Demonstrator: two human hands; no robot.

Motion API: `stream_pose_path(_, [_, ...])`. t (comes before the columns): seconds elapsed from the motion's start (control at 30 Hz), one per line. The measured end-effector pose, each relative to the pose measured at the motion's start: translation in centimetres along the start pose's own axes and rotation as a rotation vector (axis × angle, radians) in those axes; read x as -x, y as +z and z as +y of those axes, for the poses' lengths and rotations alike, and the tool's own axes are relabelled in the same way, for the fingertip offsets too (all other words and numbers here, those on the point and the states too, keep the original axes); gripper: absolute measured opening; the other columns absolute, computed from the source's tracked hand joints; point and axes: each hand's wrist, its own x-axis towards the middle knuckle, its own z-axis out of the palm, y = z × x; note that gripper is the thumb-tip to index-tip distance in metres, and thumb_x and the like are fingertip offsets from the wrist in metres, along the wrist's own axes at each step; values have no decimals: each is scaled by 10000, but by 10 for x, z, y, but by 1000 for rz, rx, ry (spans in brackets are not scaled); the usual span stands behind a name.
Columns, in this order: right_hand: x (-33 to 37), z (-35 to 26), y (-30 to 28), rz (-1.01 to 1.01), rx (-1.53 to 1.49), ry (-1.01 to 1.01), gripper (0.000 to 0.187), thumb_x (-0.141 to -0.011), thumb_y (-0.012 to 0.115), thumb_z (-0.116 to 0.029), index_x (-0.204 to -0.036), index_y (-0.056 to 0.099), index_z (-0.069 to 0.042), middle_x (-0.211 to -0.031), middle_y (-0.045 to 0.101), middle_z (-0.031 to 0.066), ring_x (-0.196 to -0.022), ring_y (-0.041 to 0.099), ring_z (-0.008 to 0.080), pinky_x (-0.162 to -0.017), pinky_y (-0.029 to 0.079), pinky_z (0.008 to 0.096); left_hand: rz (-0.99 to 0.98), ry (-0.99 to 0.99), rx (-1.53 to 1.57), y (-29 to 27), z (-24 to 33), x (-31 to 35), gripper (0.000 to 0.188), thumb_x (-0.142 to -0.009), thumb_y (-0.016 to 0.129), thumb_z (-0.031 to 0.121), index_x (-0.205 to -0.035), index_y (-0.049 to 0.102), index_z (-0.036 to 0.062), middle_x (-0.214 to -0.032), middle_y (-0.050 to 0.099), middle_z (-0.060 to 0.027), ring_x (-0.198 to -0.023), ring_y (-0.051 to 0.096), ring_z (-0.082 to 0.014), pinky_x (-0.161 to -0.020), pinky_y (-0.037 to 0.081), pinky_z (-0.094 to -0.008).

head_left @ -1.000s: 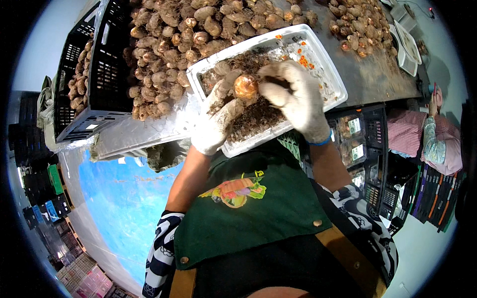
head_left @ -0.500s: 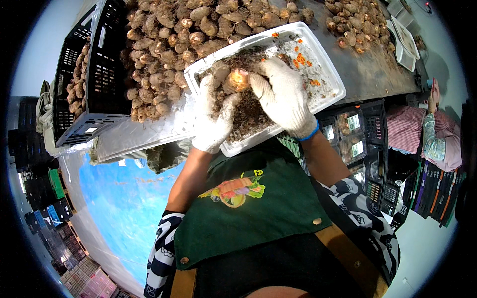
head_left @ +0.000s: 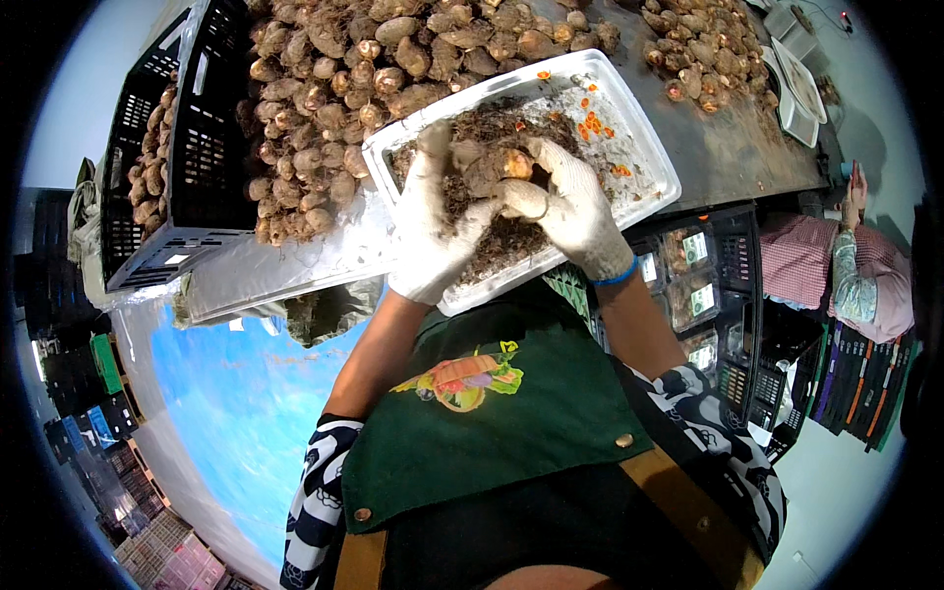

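My right hand, in a white knit glove, grips a brown, hairy taro corm with its fingers and thumb. The pale orange end of the corm points right, toward those fingers. Around the other end my left hand, gloved the same way and dirt-stained, is spread open, fingers up and thumb apart. Its thumb tip comes close to the right hand under the corm; whether it touches is unclear. Both hands are above a white plastic tray that holds root fibres, soil and small orange scraps.
A large heap of taro covers the table behind and left of the tray. A smaller pile lies at the far right, by a white scale. At left stands a black crate; crates with packed boxes are at right. Another person is beyond.
The taro has turned so that its pale end faces right, and it has moved slightly right. My left hand has loosened and spread; my right fingers have closed on the taro.
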Motion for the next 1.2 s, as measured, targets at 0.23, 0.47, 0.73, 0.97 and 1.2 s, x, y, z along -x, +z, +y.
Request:
stream_pose_path(0.23, [3, 7, 0, 80, 362, -120, 449, -801, 758, -129, -1180, 578, 32, -1093, 662, 111, -985, 626, 163, -887, 496, 299, -179, -104, 253, 3, 13, -28, 290, -862, 662, 61, -1144, 654, -3, -1130, 638, -119, -1092, 590, -216, -944, 468, -322])
stream_pose_path(0.47, [9, 4, -6, 190, -105, 25, 489, -792, 762, -122, -1212, 557, 20, -1164, 630, 112, -1068, 587, 172, -955, 456, 317, 167, -461, 620, -4, -30, -35, 142, -925, 621, 108, -987, 669, -10, -884, 683, -84, -776, 642, -141, -732, 524, -264])
stream_pose_path(0.73, [6, 18, -26, 194, 126, -31, 559, -761, 786, -124, -1239, 528, 5, -1169, 622, 91, -1077, 587, 173, -966, 459, 320, -177, -334, 482, 23, 24, -39, 342, -896, 631, 56, -1225, 574, -21, -1135, 646, -95, -1051, 602, -184, -916, 491, -309])
stream_pose_path(0.97, [14, 13, -25, 143, -308, 60, 624, -724, 794, -59, -1270, 496, -18, -1223, 592, 107, -1137, 574, 215, -980, 491, 366, 151, -493, 519, 26, -13, -54, 165, -927, 590, 69, -1051, 639, -29, -880, 670, -75, -774, 616, -148, -734, 512, -279])
stream_pose_path(1.2, [8, 22, -37, 196, -197, 31, 603, -737, 788, -119, -1263, 504, -37, -1176, 618, 103, -1061, 607, 200, -927, 513, 326, -232, -385, 279, 27, -18, -33, 400, -973, 565, 299, -1150, 560, -60, -1142, 635, -134, -1011, 601, -186, -878, 464, -267])
